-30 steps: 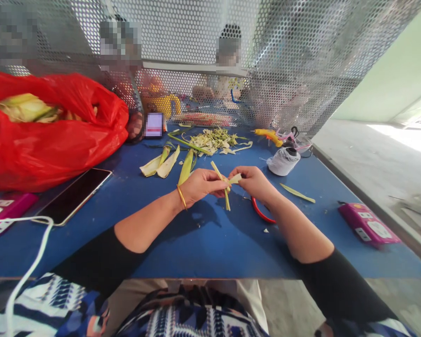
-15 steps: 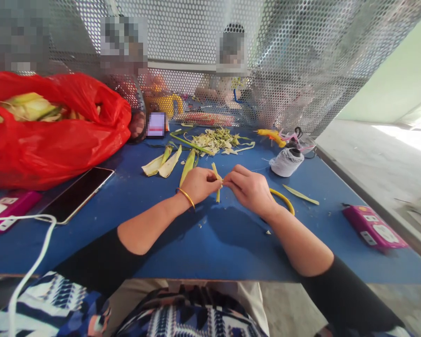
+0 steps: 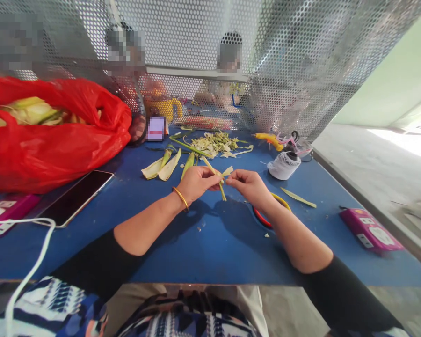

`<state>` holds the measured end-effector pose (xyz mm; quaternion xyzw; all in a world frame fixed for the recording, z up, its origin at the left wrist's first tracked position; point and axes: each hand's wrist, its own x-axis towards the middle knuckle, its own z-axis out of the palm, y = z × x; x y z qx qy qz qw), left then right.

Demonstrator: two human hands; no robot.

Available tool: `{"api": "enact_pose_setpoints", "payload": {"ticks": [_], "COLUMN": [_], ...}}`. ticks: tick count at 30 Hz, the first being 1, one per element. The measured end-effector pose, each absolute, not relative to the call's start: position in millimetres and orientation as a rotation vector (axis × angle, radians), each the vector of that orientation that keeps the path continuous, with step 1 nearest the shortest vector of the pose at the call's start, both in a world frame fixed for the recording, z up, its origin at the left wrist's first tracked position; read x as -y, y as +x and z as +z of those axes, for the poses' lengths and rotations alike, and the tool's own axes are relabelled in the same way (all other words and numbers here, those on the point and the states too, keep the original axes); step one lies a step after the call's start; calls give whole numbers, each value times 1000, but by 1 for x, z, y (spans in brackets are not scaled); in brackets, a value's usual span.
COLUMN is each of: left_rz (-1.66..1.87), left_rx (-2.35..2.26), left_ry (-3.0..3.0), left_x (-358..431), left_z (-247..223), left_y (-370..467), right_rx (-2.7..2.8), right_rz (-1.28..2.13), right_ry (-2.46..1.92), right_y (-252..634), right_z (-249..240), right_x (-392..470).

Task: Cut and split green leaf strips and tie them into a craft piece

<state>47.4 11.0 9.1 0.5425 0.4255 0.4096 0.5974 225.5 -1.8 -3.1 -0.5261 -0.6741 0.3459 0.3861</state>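
Note:
My left hand (image 3: pixel 200 181), with a gold bangle at the wrist, pinches a thin pale-green husk strip (image 3: pixel 223 192) that slants between thumb and fingers. A short, wider piece of husk (image 3: pixel 228 171) sticks out by the fingertips toward the right hand. Just to the right, my right hand (image 3: pixel 247 186) is closed in a pinch; what it holds, if anything, is too small to tell. Under the right forearm lie scissors with red and yellow handles (image 3: pixel 260 218), partly hidden. Corn husk leaves (image 3: pixel 169 171) and a heap of husk scraps (image 3: pixel 214 143) lie beyond my hands.
A red plastic bag (image 3: pixel 56 154) of husks fills the left, beside a phone (image 3: pixel 77 196). To the right are a white thread spool (image 3: pixel 284 165), a yellow glue gun (image 3: pixel 269 139), a loose husk strip (image 3: pixel 298 197) and a purple pack (image 3: pixel 370 229). A perforated metal screen (image 3: pixel 192 37) stands behind.
The husk strip has tilted from nearly upright to a slant, and the wider husk piece now shows. My right fingertips have drawn slightly right and down. More of the red scissor handle is visible.

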Motion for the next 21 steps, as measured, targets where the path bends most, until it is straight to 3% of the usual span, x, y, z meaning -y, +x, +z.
{"api": "enact_pose_setpoints", "payload": {"ticks": [8, 21], "left_rz": [1049, 1044], "left_rx": [-1109, -1130], "left_ry": [1199, 1573], "left_x": [-13, -16], "left_z": [4, -6], "left_y": [50, 48], "right_rx": [2108, 2245], "right_rz": [29, 114], "right_ry": [-1055, -787], "right_y": [213, 212], "right_z": [-1, -3], "right_x": [25, 25]}}
